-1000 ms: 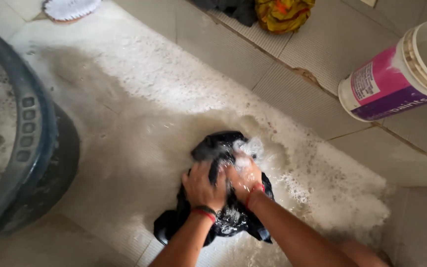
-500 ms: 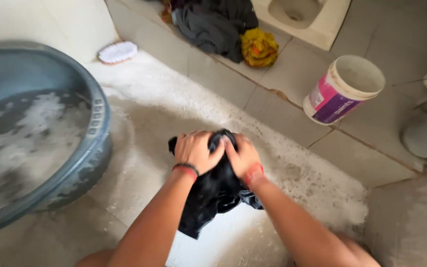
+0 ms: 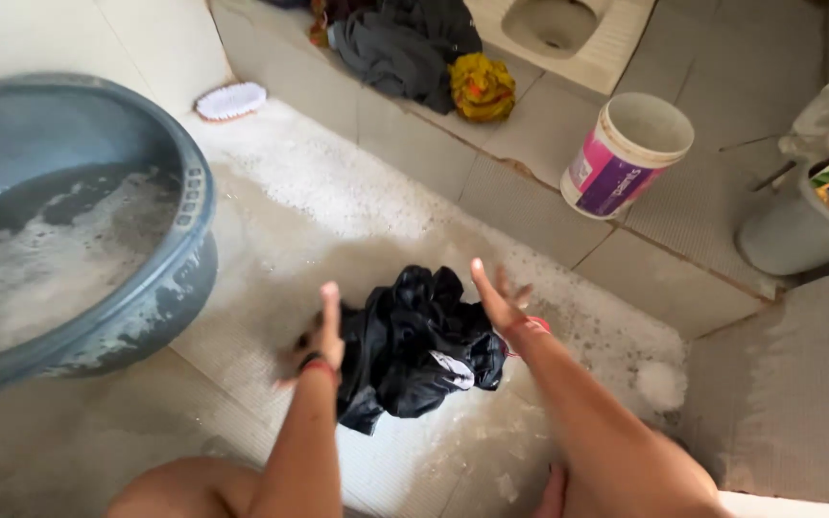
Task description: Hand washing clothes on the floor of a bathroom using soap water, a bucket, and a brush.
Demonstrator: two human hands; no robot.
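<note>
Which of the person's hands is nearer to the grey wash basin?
Left. The left hand is beside the grey wash basin; the right hand is beyond the black garment, farther away.

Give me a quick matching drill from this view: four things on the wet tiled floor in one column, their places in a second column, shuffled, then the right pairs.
Things:
1. wet black cloth bundle
2. large grey plastic basin
3. white scrubbing brush
4. white and purple plastic bucket

Places:
A. by the wall, beyond the basin
B. far left, holding soapy water
C. between the left hand and the right hand
D. upper right, on the raised tile step

Pairs: 1-C, 2-B, 3-A, 4-D
</note>
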